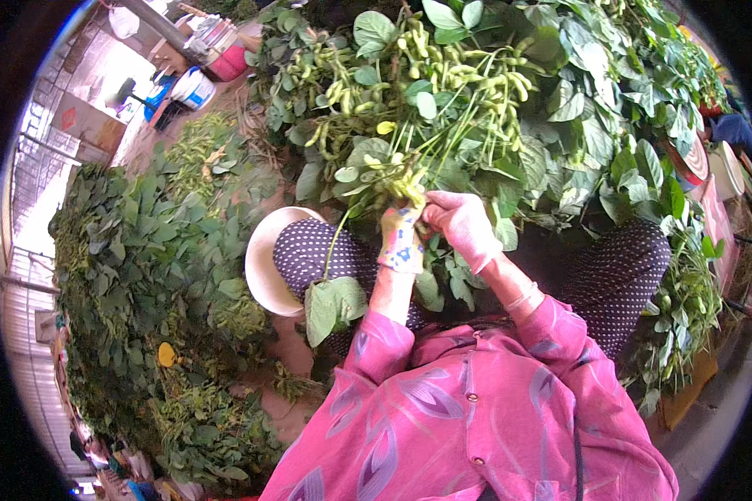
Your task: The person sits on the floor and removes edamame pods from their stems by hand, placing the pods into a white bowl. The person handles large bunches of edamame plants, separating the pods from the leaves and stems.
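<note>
My left hand [403, 241], in a flower-patterned glove, is closed around the base of a bunch of green soybean plants [404, 181] with pods. My right hand [464, 225], in a pink glove, meets it from the right, its thumb and fingers pinched on the same bunch at its lower edge. Exactly which stems lie between those fingertips is hidden. Beyond both hands, pod-laden stems [501, 87] fan out over a big heap of leafy plants. One long-stalked leaf [335, 304] droops over my left knee [319, 250], which is in dotted trousers.
A white basin [263, 269] sits beside my left knee. Stripped-looking leafy stalks [163, 250] pile up at the left, with loose pods [200, 153] behind. Buckets [193, 87] stand at the upper left. At the far right are a container [689, 160] and a person's blue sleeve [733, 131].
</note>
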Tool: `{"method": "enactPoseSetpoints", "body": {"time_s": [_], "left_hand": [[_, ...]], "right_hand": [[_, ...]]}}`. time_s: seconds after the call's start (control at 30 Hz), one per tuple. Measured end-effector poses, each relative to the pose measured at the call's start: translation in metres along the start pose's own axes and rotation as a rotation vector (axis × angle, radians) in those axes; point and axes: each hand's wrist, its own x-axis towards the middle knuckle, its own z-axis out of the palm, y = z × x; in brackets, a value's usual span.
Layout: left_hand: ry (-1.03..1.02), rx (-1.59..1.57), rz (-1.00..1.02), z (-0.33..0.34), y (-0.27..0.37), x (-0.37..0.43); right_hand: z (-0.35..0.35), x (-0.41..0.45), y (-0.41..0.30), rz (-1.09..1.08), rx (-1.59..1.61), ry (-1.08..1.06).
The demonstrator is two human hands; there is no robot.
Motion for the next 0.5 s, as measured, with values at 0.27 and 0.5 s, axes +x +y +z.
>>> {"method": "enactPoseSetpoints", "body": {"time_s": [0.27, 0.5], "left_hand": [[-0.296, -0.393, -0.032, -0.015, 0.011, -0.010], [-0.462, -0.467, -0.114, -0.024, 0.019, -0.019]], "right_hand": [[-0.034, 0.020, -0.030, -0.033, 0.031, 0.154], [-0.026, 0.063, -0.046, -0.015, -0.374, -0.228]]}}
